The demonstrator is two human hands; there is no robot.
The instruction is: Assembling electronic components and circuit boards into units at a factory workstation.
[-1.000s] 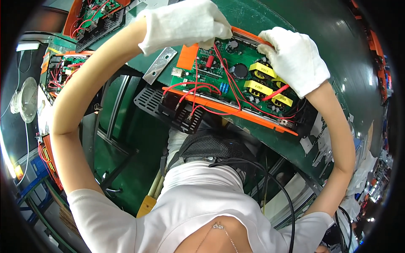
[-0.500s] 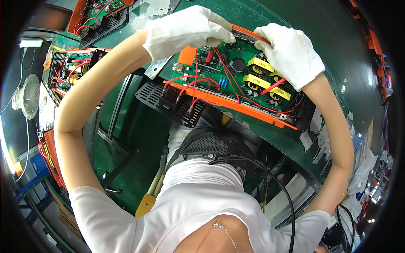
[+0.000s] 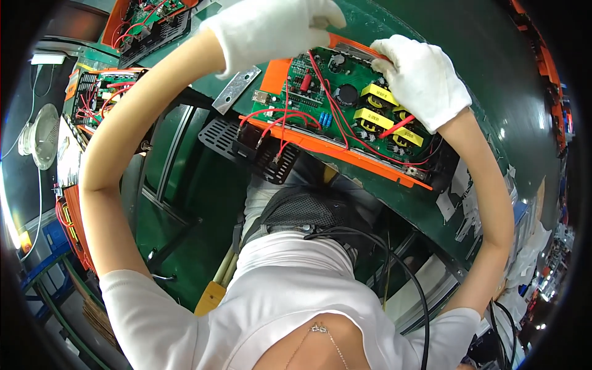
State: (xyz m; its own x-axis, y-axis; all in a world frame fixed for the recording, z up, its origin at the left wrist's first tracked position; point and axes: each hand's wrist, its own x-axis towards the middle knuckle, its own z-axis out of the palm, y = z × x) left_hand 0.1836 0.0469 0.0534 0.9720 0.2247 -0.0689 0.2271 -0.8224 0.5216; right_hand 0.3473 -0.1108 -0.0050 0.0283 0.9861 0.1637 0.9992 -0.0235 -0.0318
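Note:
An orange-sided inverter housing (image 3: 333,151) with a green circuit board (image 3: 296,108) lies at the table's near edge. Red wires, yellow-wrapped transformers (image 3: 385,123) and a black round capacitor (image 3: 345,94) sit on the board. My white-gloved right hand (image 3: 425,80) is closed over the far orange wall at the right, fingertips curled on its rim. My gloved left hand (image 3: 271,34) hovers above the far left corner, off the board. Its fingers are bent, with a gap from the thumb and nothing visible between them. A black slotted end panel (image 3: 225,139) hangs on wires at the near left.
A silver metal strip with holes (image 3: 236,90) lies left of the housing. Other open orange units stand at the far left (image 3: 148,24) and left (image 3: 105,95). Metal scraps (image 3: 468,206) lie near the right table edge. A black cable (image 3: 407,265) runs past my waist.
My left hand has lifted off the housing's far edge, moving up and away, uncovering more of the board and the metal strip. My right hand keeps its grip on the far wall.

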